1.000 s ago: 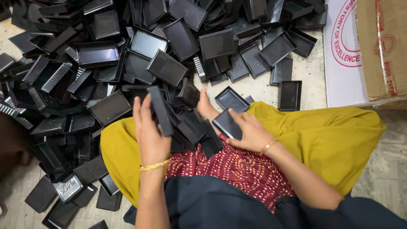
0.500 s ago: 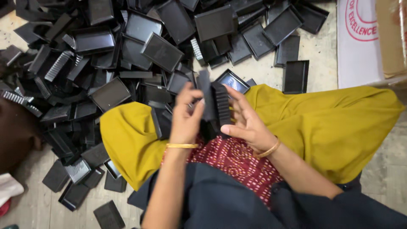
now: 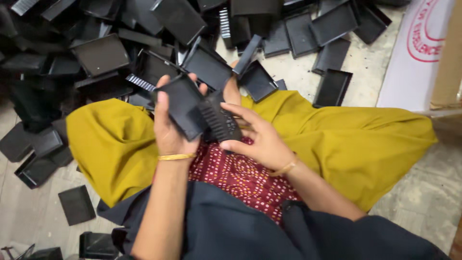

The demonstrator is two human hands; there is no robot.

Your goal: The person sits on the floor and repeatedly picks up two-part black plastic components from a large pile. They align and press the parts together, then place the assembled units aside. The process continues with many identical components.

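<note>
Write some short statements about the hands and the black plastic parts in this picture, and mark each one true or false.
1. The left hand holds a flat black plastic tray piece. True.
2. The right hand is empty. False: it grips a black ribbed plastic piece.
3. The two held pieces are far apart. False: they meet above the lap.
4. A pile of black plastic trays lies on the floor ahead of the knees. True.
5. The trousers are blue. False: they are mustard yellow.

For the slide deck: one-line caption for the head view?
Seated person's left hand and right hand hold black plastic parts over lap, beside pile.
</note>
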